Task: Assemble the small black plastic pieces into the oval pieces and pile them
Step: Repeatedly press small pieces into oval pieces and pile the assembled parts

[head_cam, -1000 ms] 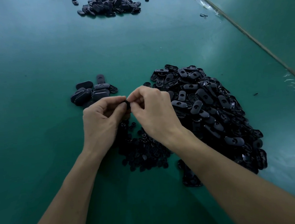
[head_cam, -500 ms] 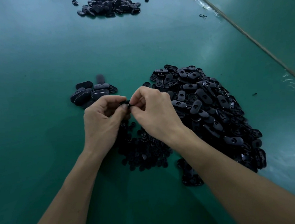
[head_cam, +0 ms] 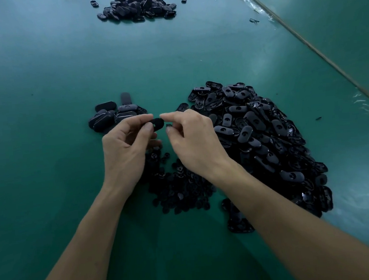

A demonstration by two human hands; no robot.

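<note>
Green mat: left hand pinches an oval piece, right hand pinches a small black piece just beside it, loose oval heap at right.

left hand — pinches oval piece | right hand — pinches small piece

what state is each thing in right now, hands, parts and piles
left hand, pinches the oval piece
oval piece, held above the table, hole empty
right hand, pinches the small black piece
small black piece, beside the oval piece, not yet in it
large pile, loose oval pieces heaped right of the hands
small-piece heap, loose, under the hands
near-left pile, few oval pieces lying together
far pile, heaped at the far side
</note>
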